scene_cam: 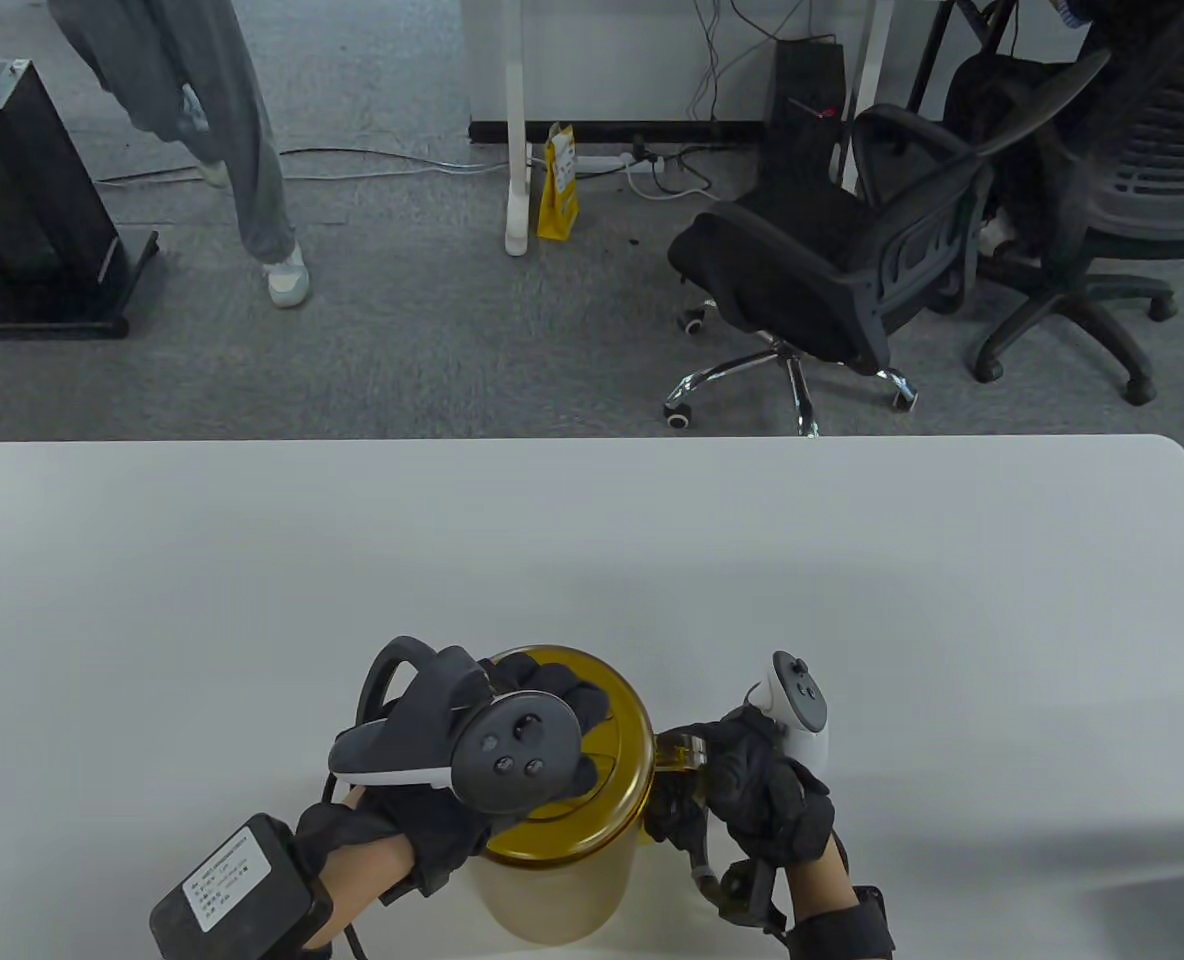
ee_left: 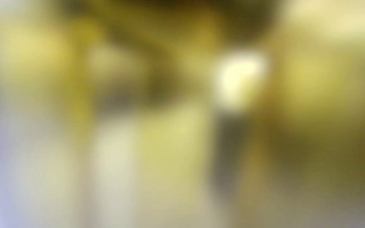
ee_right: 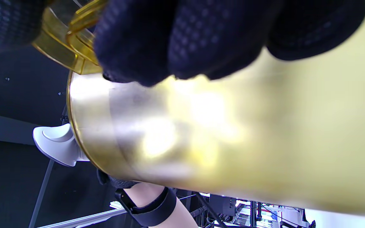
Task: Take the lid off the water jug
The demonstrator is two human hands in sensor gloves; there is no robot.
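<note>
**Both hands on the jug at the desk's near edge**

The left hand [scene_cam: 512, 740] lies over the amber lid [scene_cam: 617, 720], fingers curled on its top. The water jug [scene_cam: 562, 890] stands on the white desk [scene_cam: 592, 540] by the near edge. The right hand [scene_cam: 762, 790] grips the jug's handle [scene_cam: 680, 750].

Surface: white table [scene_cam: 592, 540], filling the lower half of the frame.
On it: yellow see-through water jug [scene_cam: 562, 890], standing at the bottom centre, near the table's front edge.
</note>
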